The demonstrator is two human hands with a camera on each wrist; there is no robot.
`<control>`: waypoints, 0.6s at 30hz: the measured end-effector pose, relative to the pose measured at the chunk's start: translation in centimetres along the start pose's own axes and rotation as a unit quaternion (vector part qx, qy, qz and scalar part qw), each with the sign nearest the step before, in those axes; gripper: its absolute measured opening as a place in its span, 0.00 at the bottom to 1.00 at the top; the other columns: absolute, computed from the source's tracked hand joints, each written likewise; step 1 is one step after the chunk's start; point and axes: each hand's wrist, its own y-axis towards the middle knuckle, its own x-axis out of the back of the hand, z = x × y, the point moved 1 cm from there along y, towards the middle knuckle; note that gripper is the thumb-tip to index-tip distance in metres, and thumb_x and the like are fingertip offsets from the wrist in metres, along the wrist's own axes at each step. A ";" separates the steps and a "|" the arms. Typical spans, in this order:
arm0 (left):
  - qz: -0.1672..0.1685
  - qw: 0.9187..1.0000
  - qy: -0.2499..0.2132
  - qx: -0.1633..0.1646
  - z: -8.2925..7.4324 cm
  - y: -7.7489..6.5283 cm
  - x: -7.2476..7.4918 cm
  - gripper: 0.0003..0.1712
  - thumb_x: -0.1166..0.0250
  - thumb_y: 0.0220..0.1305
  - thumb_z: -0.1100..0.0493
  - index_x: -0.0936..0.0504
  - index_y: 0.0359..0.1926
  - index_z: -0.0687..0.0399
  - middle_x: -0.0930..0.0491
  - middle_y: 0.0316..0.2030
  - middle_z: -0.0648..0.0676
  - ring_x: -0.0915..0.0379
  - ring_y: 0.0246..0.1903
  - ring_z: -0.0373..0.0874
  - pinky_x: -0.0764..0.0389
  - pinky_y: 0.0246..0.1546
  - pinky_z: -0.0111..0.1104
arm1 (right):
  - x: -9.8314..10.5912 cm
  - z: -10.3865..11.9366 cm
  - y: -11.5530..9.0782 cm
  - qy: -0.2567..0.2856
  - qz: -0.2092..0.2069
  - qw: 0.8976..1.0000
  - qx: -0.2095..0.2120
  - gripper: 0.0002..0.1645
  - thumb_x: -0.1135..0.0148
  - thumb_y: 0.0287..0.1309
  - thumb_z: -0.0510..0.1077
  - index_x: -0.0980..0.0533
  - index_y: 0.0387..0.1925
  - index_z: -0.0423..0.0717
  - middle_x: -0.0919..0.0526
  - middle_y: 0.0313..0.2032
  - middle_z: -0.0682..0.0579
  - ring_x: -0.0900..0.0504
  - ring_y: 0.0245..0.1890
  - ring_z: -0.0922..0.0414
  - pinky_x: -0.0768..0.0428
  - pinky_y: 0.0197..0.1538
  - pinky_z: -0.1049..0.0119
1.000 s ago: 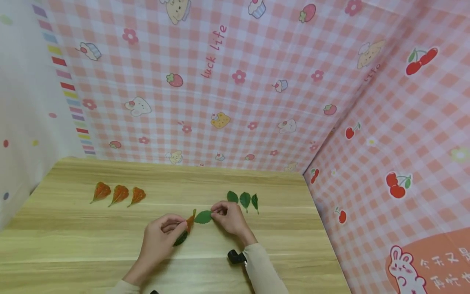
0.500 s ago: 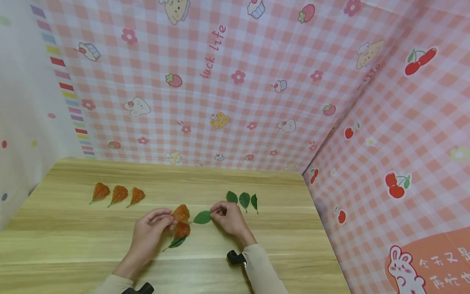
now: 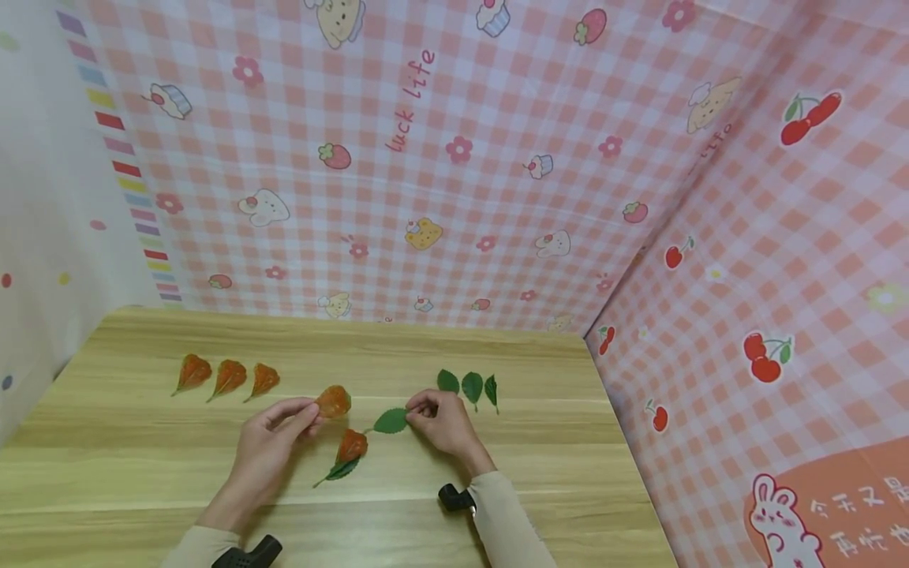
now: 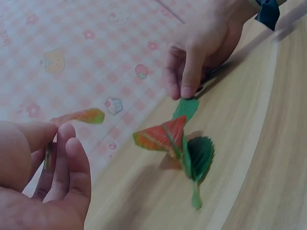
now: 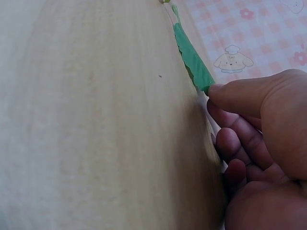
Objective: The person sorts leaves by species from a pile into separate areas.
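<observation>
Between thumb and finger, my left hand (image 3: 266,442) pinches an orange leaf (image 3: 334,401), lifted off the table; its edge shows in the left wrist view. My right hand (image 3: 446,422) pinches the tip of a green leaf (image 3: 390,420), whose stem points left, as the right wrist view also shows (image 5: 193,62). Below and between the hands, another orange leaf (image 3: 352,446) lies against a dark green leaf (image 3: 344,468) with its stem toward me. The left wrist view shows this pair close by, the orange leaf (image 4: 160,136) folded over beside the green one (image 4: 200,155).
Three orange leaves (image 3: 230,379) lie in a row at the back left of the wooden table (image 3: 142,473). Three green leaves (image 3: 473,387) lie just beyond my right hand. A pink checked cloth (image 3: 383,181) rises behind the table and along its right side.
My left hand has drawn back to the left with its orange leaf, away from the orange and green pair, which now lies uncovered. My right hand has stayed in place with the green leaf.
</observation>
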 end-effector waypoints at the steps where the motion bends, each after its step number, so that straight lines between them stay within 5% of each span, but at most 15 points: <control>1: 0.000 1.000 0.000 0.001 0.0 0.1 0.2 0.18 0.25 0.78 0.58 0.12 0.61 0.64 0.07 0.42 0.42 0.08 0.45 0.39 0.08 0.53 0.30 | 0.0 0.0 0.0 0.000 0.000 1.000 0.001 0.03 0.24 0.72 0.36 0.10 0.44 0.44 0.08 0.38 0.47 0.20 0.35 0.67 0.21 0.41 0.74; 13: -0.008 1.000 -0.005 -0.003 -0.3 0.6 1.9 0.14 0.25 0.78 0.59 0.15 0.58 0.57 0.06 0.42 0.40 0.08 0.45 0.36 0.08 0.51 0.28 | -0.1 -0.2 0.1 -0.003 0.003 1.000 -0.003 0.03 0.24 0.72 0.36 0.10 0.44 0.44 0.08 0.39 0.48 0.20 0.35 0.67 0.21 0.42 0.74; 18: -0.012 0.994 0.106 -0.028 -0.3 0.7 2.6 0.25 0.27 0.80 0.53 0.16 0.69 0.61 0.10 0.46 0.30 0.12 0.48 0.27 0.12 0.53 0.22 | -0.2 -0.3 0.1 -0.002 0.001 1.000 0.000 0.02 0.24 0.72 0.36 0.10 0.44 0.44 0.08 0.38 0.47 0.20 0.35 0.67 0.21 0.42 0.74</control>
